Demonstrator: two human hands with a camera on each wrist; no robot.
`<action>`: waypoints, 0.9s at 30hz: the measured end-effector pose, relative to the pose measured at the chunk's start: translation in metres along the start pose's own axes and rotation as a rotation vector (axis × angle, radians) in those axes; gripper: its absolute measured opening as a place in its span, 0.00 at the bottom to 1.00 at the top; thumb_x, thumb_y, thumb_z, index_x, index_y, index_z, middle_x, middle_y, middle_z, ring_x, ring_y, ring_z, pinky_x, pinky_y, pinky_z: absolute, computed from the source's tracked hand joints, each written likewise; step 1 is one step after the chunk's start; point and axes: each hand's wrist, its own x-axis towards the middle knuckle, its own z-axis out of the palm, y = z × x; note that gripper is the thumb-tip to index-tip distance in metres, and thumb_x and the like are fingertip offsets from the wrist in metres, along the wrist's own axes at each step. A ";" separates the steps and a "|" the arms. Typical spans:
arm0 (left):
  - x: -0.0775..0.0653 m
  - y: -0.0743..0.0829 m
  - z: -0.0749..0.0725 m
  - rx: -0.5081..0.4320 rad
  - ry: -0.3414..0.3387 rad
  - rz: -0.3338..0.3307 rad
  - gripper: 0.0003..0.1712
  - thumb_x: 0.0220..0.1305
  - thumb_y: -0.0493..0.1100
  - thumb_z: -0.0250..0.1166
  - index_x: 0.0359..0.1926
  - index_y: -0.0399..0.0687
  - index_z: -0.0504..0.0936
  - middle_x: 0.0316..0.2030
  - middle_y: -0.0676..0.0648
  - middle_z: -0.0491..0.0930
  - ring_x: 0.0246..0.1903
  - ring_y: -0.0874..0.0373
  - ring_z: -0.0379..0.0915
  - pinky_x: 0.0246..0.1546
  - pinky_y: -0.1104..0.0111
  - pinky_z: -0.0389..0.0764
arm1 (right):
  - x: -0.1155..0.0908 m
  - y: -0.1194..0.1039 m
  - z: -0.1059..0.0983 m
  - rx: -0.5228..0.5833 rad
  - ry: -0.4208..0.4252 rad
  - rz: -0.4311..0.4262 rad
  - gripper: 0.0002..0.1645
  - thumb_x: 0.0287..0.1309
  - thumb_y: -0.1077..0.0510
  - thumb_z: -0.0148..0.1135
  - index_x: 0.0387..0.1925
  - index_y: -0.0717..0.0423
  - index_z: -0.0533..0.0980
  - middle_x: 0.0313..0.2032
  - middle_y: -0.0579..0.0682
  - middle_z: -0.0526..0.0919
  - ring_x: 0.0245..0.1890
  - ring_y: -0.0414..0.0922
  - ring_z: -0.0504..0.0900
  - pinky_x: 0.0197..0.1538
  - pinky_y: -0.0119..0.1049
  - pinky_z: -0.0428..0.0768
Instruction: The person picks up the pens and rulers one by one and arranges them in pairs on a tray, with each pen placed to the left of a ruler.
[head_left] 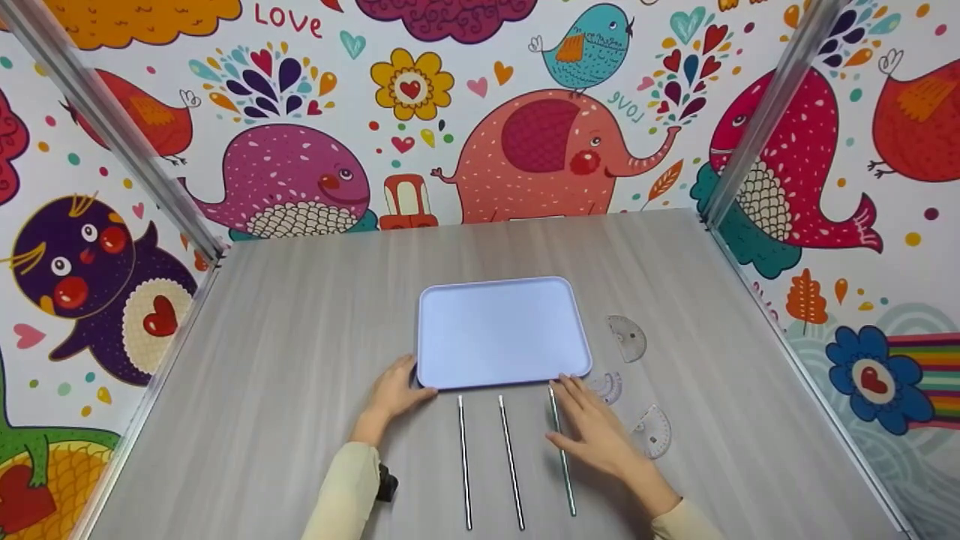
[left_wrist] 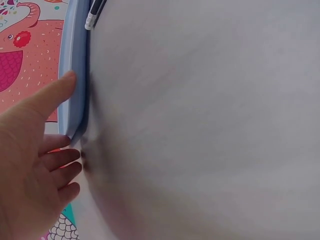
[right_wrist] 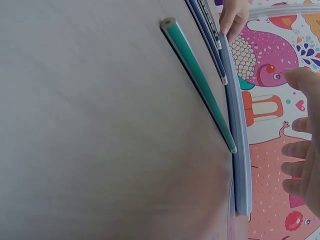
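In the head view, the pale blue tray [head_left: 499, 330] lies flat on the grey worktop [head_left: 300, 360], beyond 2 dark pencils [head_left: 465, 465] [head_left: 512, 465] and 1 green pencil [head_left: 562, 457]. The left hand [head_left: 394, 390] is at its near-left corner, thumb by the near edge, fingers along the side. The right hand [head_left: 596, 431] reaches over the green pencil to the near-right corner, fingers nearly straight. 3 clear protractors [head_left: 634, 339] lie rightward. Handling the tray well probably calls for even contact at both corners, with the right palm kept off the pencil. The worktop is faintly streaked; brightly printed walls [head_left: 420, 22] and metal posts [head_left: 135, 142] bound it on 3 sides.

In the left wrist view, the thumb lies at the rim, fingers loosely bent near the corner; how firmly they press, I cannot tell.

In the right wrist view, thumb and fingers are spread wide, gripping nothing.
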 end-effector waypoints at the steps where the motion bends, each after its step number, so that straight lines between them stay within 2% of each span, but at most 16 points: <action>1: 0.000 0.000 0.000 -0.001 0.002 -0.002 0.40 0.46 0.49 0.71 0.56 0.30 0.69 0.55 0.30 0.68 0.57 0.37 0.62 0.59 0.50 0.63 | 0.000 -0.002 0.001 0.003 -0.003 -0.004 0.45 0.46 0.44 0.65 0.62 0.62 0.62 0.61 0.63 0.64 0.61 0.62 0.61 0.58 0.60 0.64; 8: -0.001 0.001 0.000 -0.017 -0.017 -0.034 0.41 0.48 0.50 0.70 0.58 0.30 0.68 0.56 0.29 0.67 0.58 0.37 0.60 0.60 0.50 0.61 | 0.001 -0.014 0.006 -0.009 0.009 -0.031 0.48 0.42 0.42 0.67 0.62 0.61 0.62 0.62 0.62 0.64 0.61 0.60 0.62 0.59 0.55 0.65; 18: -0.002 0.000 0.000 -0.030 0.003 -0.016 0.40 0.47 0.48 0.70 0.58 0.30 0.68 0.56 0.30 0.67 0.58 0.37 0.60 0.61 0.50 0.60 | 0.004 -0.035 0.011 0.003 0.056 -0.079 0.48 0.38 0.44 0.69 0.59 0.64 0.66 0.62 0.60 0.64 0.59 0.59 0.65 0.58 0.52 0.67; 27: -0.002 0.001 -0.001 -0.014 0.005 0.004 0.39 0.48 0.48 0.70 0.57 0.29 0.69 0.55 0.29 0.68 0.57 0.37 0.62 0.60 0.50 0.62 | 0.003 -0.057 0.017 -0.021 0.029 -0.102 0.42 0.41 0.48 0.69 0.57 0.65 0.68 0.56 0.62 0.70 0.55 0.60 0.70 0.55 0.52 0.71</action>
